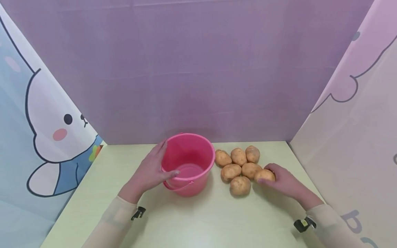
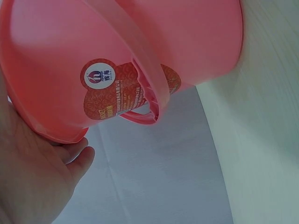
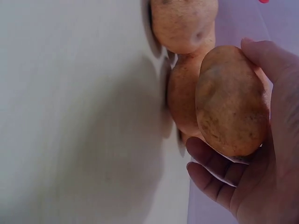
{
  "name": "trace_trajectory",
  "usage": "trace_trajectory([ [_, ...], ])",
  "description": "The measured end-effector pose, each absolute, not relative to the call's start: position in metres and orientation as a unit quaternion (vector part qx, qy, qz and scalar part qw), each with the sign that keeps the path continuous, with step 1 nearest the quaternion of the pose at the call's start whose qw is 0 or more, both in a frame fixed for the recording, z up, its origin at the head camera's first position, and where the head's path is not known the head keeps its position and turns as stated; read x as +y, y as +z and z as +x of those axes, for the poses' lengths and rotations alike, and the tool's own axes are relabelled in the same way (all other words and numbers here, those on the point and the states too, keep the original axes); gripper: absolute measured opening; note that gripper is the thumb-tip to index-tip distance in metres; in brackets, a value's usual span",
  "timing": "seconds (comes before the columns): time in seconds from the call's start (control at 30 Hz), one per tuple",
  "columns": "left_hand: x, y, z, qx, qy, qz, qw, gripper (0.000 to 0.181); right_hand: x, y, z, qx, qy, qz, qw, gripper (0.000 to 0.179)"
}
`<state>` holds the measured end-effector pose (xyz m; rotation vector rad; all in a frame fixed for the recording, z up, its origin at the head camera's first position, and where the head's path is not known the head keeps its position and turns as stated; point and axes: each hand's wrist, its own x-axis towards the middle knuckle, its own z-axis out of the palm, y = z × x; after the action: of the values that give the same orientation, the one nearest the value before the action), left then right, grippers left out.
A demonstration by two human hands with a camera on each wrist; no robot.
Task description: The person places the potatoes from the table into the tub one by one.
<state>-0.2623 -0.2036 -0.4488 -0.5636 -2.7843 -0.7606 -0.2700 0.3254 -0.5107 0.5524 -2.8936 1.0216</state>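
The left hand [image 1: 152, 170] grips the rim of a pink bucket [image 1: 200, 186], its thumb lapped over the near edge; the tips of its other fingers are partly hidden there, and the left wrist view cuts the bucket off. The handle [image 2: 156, 84] crosses the label [image 2: 100, 106], covering some of its print. The bucket stands on the bench [image 1: 217, 222], its mouth facing up.

The right hand [image 1: 283, 181] pinches a potato [image 3: 231, 100] between thumb and fingers at the right of the other potatoes [image 1: 240, 186]. Part of those fingers is hidden behind it, and whether it touches its neighbour is hard to tell. Its long axis runs nearly top to bottom in the right wrist view. Six others lie near the bucket's right side, their undersides out of sight.
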Motion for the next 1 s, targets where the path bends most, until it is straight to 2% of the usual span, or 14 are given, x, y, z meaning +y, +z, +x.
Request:
trace_trajectory([
  [0.4,-0.202,-0.446,-0.26,-0.939,-0.275,-0.185,0.094,0.133,0.311,-0.496,-0.284,-0.912,0.347,0.215,0.04,0.04],
  [0.6,-0.202,-0.447,-0.26,-0.938,-0.28,-0.183,0.092,0.133,0.3,-0.493,-0.294,-0.909,0.346,0.227,0.04,0.047],
  [1.0,-0.202,-0.446,-0.259,-0.937,-0.28,-0.185,0.094,0.132,0.277,-0.484,-0.309,-0.888,0.361,0.281,0.051,0.049],
])
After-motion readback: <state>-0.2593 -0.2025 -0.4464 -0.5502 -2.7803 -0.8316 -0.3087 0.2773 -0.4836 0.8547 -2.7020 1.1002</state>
